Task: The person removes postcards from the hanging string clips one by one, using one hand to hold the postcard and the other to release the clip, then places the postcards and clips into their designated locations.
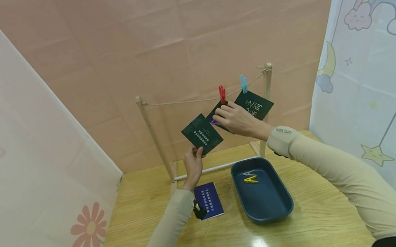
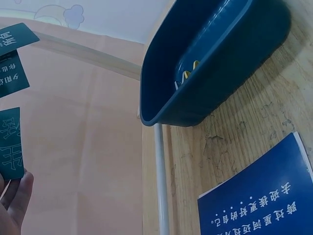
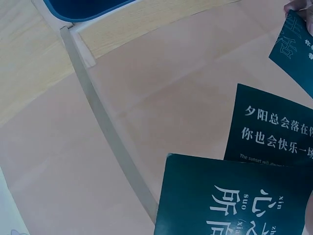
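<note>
My left hand (image 1: 194,165) pinches a dark green card (image 1: 202,134) by its lower edge, below the rope (image 1: 180,102) of a wooden stand. My right hand (image 1: 236,119) pinches a purple clothespin (image 1: 214,122), mostly hidden by the fingers. Behind that hand, a second green card (image 3: 269,127) with white writing hangs from a red clothespin (image 1: 222,94). To its right, a third green card (image 1: 255,105) hangs tilted from a light blue clothespin (image 1: 243,83). In the right wrist view, the third card overlaps the second.
A dark blue basin (image 1: 266,210) stands on the table, holding a yellow clothespin (image 1: 250,180) and a grey one (image 1: 249,173). Left of it lies a blue booklet (image 1: 209,200), under the left wrist. The stand's wooden posts (image 1: 155,139) rise behind, near a pinkish backdrop.
</note>
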